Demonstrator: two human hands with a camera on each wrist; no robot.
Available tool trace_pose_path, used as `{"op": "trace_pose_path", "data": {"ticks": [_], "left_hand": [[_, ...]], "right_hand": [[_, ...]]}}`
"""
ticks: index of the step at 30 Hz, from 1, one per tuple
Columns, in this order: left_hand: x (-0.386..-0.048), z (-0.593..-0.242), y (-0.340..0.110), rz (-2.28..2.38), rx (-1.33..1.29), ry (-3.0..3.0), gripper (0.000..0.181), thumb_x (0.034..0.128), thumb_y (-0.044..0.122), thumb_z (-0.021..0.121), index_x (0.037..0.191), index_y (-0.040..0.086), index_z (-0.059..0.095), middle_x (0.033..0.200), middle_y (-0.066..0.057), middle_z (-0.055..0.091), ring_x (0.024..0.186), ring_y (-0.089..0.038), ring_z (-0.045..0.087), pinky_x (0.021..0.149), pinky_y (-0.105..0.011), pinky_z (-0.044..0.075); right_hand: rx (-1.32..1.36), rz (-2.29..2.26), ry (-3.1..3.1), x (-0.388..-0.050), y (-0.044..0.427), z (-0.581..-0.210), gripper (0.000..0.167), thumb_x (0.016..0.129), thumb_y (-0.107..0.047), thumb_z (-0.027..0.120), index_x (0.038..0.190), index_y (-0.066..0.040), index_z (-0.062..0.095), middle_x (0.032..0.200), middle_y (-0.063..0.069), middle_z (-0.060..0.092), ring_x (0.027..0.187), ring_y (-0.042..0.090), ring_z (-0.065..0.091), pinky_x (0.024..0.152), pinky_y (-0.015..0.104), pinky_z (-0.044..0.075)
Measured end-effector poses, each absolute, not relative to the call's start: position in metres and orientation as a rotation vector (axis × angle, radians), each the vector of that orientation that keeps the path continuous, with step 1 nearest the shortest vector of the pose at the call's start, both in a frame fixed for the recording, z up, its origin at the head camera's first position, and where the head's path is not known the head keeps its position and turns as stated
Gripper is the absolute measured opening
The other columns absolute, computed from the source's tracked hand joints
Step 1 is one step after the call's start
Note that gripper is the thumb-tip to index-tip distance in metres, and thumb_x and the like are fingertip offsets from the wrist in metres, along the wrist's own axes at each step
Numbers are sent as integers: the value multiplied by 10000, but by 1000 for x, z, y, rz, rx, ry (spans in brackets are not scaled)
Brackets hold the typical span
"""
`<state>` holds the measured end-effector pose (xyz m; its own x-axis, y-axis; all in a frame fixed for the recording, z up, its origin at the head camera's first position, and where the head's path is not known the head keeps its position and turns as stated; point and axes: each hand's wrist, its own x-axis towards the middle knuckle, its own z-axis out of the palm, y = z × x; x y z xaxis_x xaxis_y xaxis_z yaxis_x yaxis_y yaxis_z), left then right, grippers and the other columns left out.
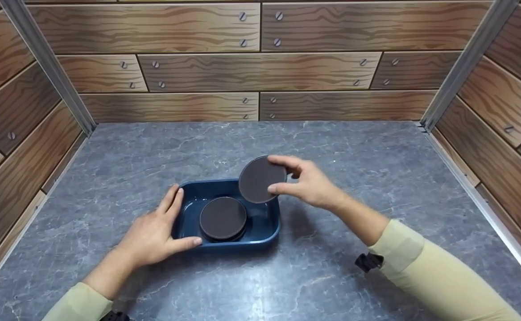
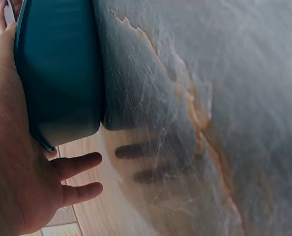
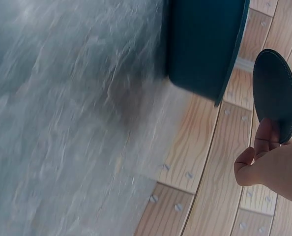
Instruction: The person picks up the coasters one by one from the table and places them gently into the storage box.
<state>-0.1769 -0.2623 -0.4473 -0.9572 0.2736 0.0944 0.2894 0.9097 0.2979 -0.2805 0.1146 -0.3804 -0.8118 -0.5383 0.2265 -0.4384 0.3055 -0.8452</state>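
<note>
A round dark brown coaster (image 1: 260,180) with a stitched edge is pinched by its right side between the thumb and fingers of my right hand (image 1: 312,183). It is tilted above the right back part of a blue rectangular tray (image 1: 251,244). Inside the tray lies a stack of similar round coasters (image 1: 223,217); how many is hidden. My left hand (image 1: 153,234) holds the tray's left end, thumb on the front rim and fingers at the back left corner. From the left wrist, two fingers (image 2: 82,192) stick out free beside the tray wall (image 2: 62,73).
The tray stands on a grey marbled tabletop (image 1: 354,276). Wood-patterned panels (image 1: 260,71) enclose the back and both sides, with metal posts (image 1: 461,62) at the back corners. Black straps (image 1: 369,262) show at both sleeves.
</note>
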Motion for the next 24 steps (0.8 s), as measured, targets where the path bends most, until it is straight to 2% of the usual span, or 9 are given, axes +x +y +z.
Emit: {"op": "trace_pose_path", "data": {"ticks": [7,12,15,20,24], "left_hand": [[-176,-447,-261,-480,-451,-3016,1234,856,848,624,1707,74,175,1771,-149,116,1109,-518,668,911,-660,525],[-177,-447,-262,-479,-455,-3011,1233,855,845,629,1706,72,184,1770,-148,125,1098,-512,675,907,-650,527],[-177,-447,-263,-475,-454,-3012,1237,852,846,631,1705,70,185,1768,-153,128,1091,-511,676,905,-646,529],[-178,-447,-263,-479,-444,-3023,1237,853,845,632,1707,74,179,1769,-156,121,1103,-513,669,917,-649,524],[-178,-447,-264,-491,-441,-3034,1230,858,843,628,1708,76,177,1770,-154,117,1112,-508,668,916,-650,524]], "right_hand": [[-990,-1501,2405,-273,93,-386,667,895,-178,870,1493,-38,608,1384,108,657,1096,240,618,948,479,473],[-1016,-1488,2388,-269,79,-390,672,882,-201,877,1481,-36,620,1425,121,640,1159,237,628,1022,513,476],[-1025,-1499,2358,-267,71,-393,679,870,-175,884,1474,-16,619,1426,148,634,1174,240,650,1053,495,488],[-1047,-1487,2331,-264,62,-400,678,859,-151,891,1465,-9,624,1396,136,651,1193,225,649,1066,368,478],[-1073,-1439,2356,-263,57,-405,678,855,-183,896,1460,-23,635,1399,112,654,1250,214,624,1109,375,445]]}}
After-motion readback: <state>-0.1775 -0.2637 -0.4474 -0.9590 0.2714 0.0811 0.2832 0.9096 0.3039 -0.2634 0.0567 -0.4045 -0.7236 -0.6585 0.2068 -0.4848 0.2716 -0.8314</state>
